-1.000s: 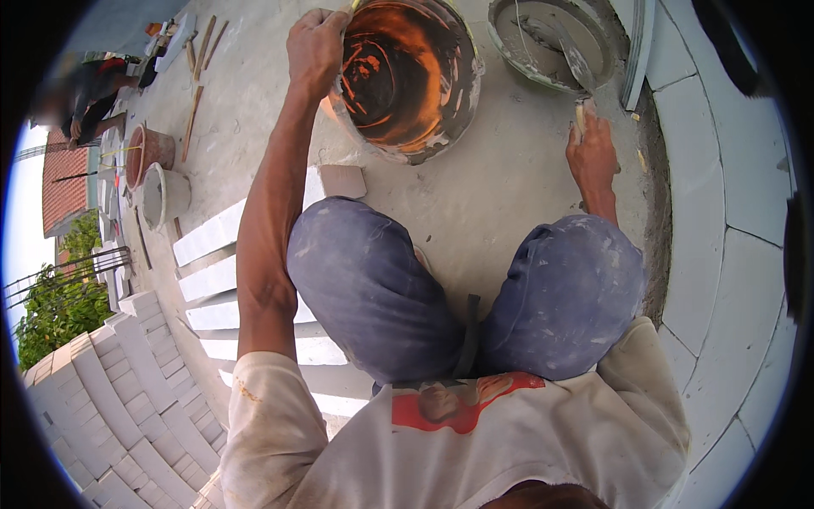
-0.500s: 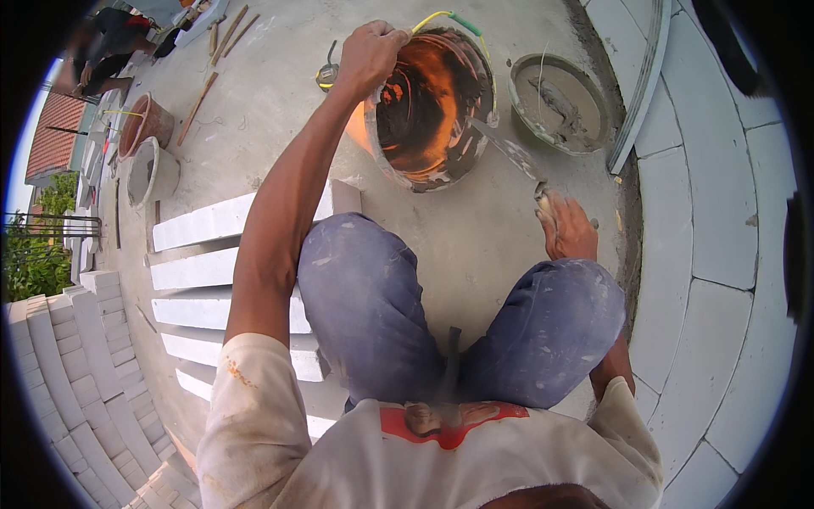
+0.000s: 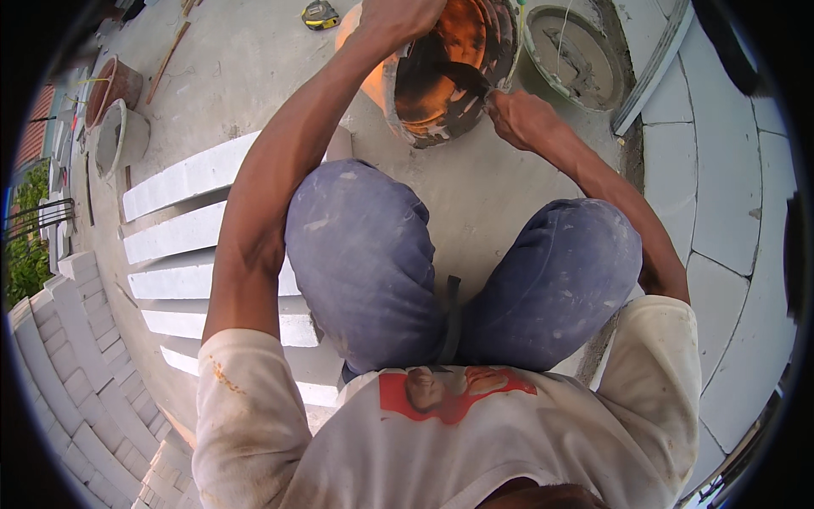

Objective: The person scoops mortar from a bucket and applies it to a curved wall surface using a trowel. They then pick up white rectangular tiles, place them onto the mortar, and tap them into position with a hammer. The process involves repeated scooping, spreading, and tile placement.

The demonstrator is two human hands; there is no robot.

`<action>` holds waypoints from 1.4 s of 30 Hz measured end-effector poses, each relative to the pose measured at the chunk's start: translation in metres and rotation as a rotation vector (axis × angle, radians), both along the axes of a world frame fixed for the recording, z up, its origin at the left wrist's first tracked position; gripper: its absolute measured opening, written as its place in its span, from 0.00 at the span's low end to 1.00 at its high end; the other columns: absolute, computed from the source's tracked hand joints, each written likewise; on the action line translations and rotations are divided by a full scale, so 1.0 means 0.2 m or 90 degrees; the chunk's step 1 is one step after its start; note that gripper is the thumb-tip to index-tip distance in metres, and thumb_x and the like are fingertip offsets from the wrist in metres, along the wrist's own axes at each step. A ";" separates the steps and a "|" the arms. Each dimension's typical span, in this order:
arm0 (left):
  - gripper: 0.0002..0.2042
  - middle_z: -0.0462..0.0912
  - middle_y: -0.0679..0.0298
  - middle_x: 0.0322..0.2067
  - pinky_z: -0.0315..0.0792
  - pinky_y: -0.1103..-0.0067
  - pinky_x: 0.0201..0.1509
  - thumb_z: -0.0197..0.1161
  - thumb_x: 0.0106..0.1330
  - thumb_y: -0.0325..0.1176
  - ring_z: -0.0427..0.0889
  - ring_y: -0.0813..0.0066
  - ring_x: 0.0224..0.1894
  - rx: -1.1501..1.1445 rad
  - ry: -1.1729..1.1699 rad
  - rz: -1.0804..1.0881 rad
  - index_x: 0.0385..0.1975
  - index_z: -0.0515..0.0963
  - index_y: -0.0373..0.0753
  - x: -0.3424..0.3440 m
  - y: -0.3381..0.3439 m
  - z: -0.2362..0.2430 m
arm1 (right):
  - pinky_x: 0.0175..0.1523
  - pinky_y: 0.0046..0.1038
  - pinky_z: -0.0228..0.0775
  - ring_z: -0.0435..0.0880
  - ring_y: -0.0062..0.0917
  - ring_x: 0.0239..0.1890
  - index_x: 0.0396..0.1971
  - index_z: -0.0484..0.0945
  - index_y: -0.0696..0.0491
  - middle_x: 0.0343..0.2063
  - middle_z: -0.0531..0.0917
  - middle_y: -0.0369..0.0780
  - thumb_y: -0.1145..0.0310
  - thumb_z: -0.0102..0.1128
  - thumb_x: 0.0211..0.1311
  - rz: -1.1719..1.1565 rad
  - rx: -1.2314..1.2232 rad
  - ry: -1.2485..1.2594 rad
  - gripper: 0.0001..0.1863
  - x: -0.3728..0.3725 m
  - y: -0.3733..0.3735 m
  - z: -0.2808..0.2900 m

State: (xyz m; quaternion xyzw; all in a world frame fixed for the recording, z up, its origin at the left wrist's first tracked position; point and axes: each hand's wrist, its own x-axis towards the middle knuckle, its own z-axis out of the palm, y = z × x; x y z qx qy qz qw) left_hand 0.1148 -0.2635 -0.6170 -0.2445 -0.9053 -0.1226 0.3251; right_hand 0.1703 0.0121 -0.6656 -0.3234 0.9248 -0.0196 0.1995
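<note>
An orange bucket (image 3: 437, 131), its inside smeared with grey mortar, stands tilted beyond my knees. My left hand (image 3: 403, 17) is closed on its rim at the far left side. My right hand (image 3: 519, 117) is closed round the handle of a trowel (image 3: 464, 76), whose blade reaches down inside the bucket. The handle itself is mostly hidden by my fingers. To the right of the bucket, a round basin (image 3: 543, 69) holds wet grey mortar.
White blocks (image 3: 182, 180) lie in a row left of my knees. A tape measure (image 3: 320, 15) rests beyond my left forearm. Two more buckets, one reddish (image 3: 103, 95) and one grey (image 3: 127, 144), stand far left. Large pale blocks (image 3: 670, 195) and a metal straightedge (image 3: 655, 72) line the right.
My right hand has moved forward and left from beside my right knee, bringing the trowel blade into the bucket. My left hand stays on the rim. The view has shifted.
</note>
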 end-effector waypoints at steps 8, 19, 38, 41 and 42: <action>0.06 0.78 0.47 0.33 0.74 0.54 0.38 0.57 0.66 0.30 0.81 0.44 0.37 -0.003 0.023 0.052 0.34 0.80 0.38 0.03 0.01 -0.01 | 0.17 0.28 0.68 0.76 0.21 0.16 0.60 0.78 0.54 0.23 0.77 0.37 0.50 0.45 0.84 -0.332 -0.114 -0.505 0.25 0.35 -0.06 0.29; 0.06 0.78 0.47 0.32 0.73 0.54 0.39 0.60 0.64 0.33 0.80 0.43 0.36 -0.002 0.008 0.026 0.34 0.80 0.38 0.06 -0.05 -0.03 | 0.13 0.22 0.56 0.64 0.12 0.12 0.71 0.68 0.51 0.22 0.72 0.33 0.49 0.49 0.82 -0.448 -0.630 -1.113 0.28 0.40 -0.01 0.21; 0.18 0.81 0.66 0.28 0.72 0.77 0.38 0.65 0.71 0.45 0.75 0.80 0.32 0.493 -0.412 0.121 0.32 0.82 0.32 0.08 -0.33 0.13 | 0.47 0.41 0.79 0.86 0.40 0.45 0.74 0.69 0.43 0.46 0.80 0.45 0.69 0.66 0.71 -0.566 -0.287 0.204 0.33 0.90 0.64 -0.48; 0.16 0.80 0.69 0.27 0.71 0.79 0.36 0.65 0.72 0.42 0.74 0.82 0.31 0.548 -0.420 0.082 0.31 0.82 0.33 0.07 -0.31 0.14 | 0.50 0.41 0.79 0.87 0.39 0.46 0.71 0.72 0.48 0.44 0.83 0.46 0.67 0.66 0.72 -0.506 -0.293 -0.090 0.29 0.85 0.55 -0.28; 0.15 0.80 0.70 0.27 0.71 0.79 0.36 0.66 0.72 0.42 0.74 0.83 0.31 0.540 -0.428 0.076 0.31 0.82 0.33 0.08 -0.33 0.14 | 0.51 0.40 0.78 0.87 0.38 0.46 0.70 0.74 0.50 0.44 0.84 0.46 0.66 0.65 0.72 -0.457 -0.399 -0.100 0.28 0.86 0.50 -0.28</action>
